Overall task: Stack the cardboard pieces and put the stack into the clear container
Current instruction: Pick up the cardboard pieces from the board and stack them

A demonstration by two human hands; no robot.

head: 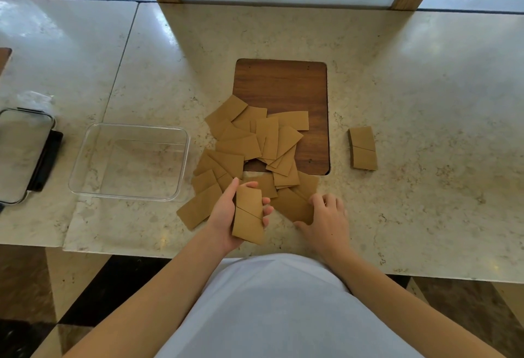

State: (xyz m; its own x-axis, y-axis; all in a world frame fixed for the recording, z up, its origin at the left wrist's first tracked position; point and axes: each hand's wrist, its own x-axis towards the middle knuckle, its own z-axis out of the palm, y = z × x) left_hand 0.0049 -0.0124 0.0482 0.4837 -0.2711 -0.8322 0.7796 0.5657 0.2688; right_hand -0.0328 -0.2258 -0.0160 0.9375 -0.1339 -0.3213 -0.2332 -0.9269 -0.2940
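Note:
Several tan cardboard pieces (255, 142) lie in a loose heap in the middle of the marble counter, partly over a dark wooden board (283, 85). My left hand (224, 216) grips a small stack of cardboard pieces (248, 216) near the counter's front edge, thumb on one long side and fingertips on the other. My right hand (326, 219) rests with curled fingers on a flat cardboard piece (292, 206) at the heap's near edge. Two more pieces (363, 148) lie apart at the right. The clear container (181, 165) stands empty to the left of the heap.
The container's lid (22, 153), with dark clips, lies at the far left of the counter (425, 88). A seam runs through the counter left of the heap. Beyond the counter stand a wood-framed panel and windows. The counter's front edge is just under my wrists.

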